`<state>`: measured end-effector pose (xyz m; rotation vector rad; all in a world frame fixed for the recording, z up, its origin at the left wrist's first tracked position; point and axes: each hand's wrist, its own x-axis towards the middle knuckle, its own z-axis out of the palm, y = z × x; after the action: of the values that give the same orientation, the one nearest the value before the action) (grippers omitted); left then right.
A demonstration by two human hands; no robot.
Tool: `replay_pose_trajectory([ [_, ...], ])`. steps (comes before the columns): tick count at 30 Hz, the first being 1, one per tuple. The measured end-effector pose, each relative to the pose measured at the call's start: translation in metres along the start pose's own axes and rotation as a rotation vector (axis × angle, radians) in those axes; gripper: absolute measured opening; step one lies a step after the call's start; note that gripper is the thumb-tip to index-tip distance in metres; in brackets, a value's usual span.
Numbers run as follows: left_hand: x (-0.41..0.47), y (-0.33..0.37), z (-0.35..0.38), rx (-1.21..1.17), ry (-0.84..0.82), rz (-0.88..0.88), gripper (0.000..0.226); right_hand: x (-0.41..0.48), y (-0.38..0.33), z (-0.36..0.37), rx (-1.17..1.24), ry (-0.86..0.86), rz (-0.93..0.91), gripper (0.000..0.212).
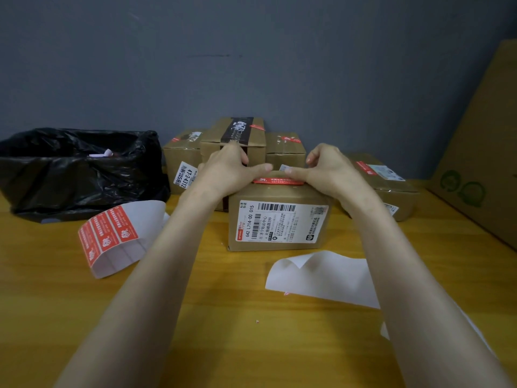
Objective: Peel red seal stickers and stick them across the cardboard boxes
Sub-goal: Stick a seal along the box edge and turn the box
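Note:
A small cardboard box (277,222) with a white shipping label on its front stands on the wooden table in front of me. A red seal sticker (278,180) lies along its top front edge. My left hand (232,168) and my right hand (328,170) rest on the box top at either end of the sticker, thumbs pointing toward each other and pressing on it. A curled backing strip (117,236) with several red stickers on it lies to the left on the table.
Several sealed boxes (233,135) are stacked behind against the grey wall, one more box (391,186) at the right. A black bin bag (75,169) sits at the left. Empty white backing paper (321,278) lies in front. A large cardboard sheet (486,152) leans at the right.

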<state>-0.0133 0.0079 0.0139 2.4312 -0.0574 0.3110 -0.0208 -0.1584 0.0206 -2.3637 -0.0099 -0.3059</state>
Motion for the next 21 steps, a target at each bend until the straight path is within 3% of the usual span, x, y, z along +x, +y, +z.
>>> replay_pose_trajectory([
  [5,-0.001,0.003,0.005,0.091,-0.017,0.003,0.044,-0.002,-0.004,0.000,-0.097,-0.058,-0.023,0.046],
  [17,0.003,-0.005,-0.011,-0.109,-0.110,-0.011,0.026,0.008,0.008,-0.008,0.092,-0.055,0.029,0.030],
  [21,0.003,-0.006,-0.011,-0.124,-0.114,-0.009,0.023,0.009,0.010,-0.007,0.049,-0.050,0.023,0.030],
])
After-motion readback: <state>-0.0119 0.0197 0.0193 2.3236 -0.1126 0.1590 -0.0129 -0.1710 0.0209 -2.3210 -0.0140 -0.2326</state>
